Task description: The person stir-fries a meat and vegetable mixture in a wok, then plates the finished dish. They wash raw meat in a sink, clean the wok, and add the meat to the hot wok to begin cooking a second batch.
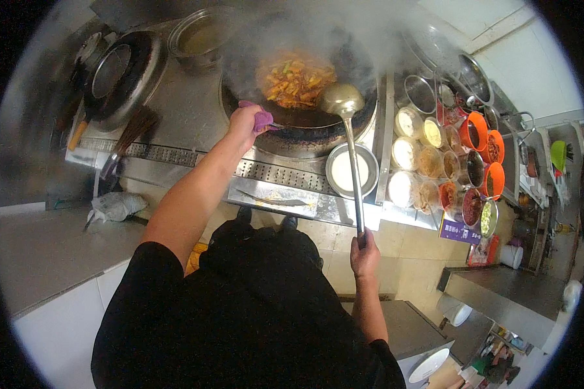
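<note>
My left hand (pixel 245 125) grips the near-left rim of a dark wok (pixel 311 119) through a folded purple cloth (pixel 262 120). Steam rises from the wok, where chopped food in reddish-brown sauce (pixel 297 80) lies toward the far side. My right hand (pixel 364 253) is closed around the end of a long-handled metal ladle (pixel 341 99). The ladle's bowl is over the right part of the wok, beside the food; whether it touches the wok is unclear. Its handle passes above a metal bowl of whitish liquid (pixel 341 171) at the stove's front edge.
Right of the stove stand several seasoning tubs (pixel 430 163) and orange containers (pixel 473 131). A steel pot (pixel 194 41) sits back left, near a second blackened wok (pixel 141 80). A bamboo wok brush (pixel 131 131) lies at left. Steam blurs the far side.
</note>
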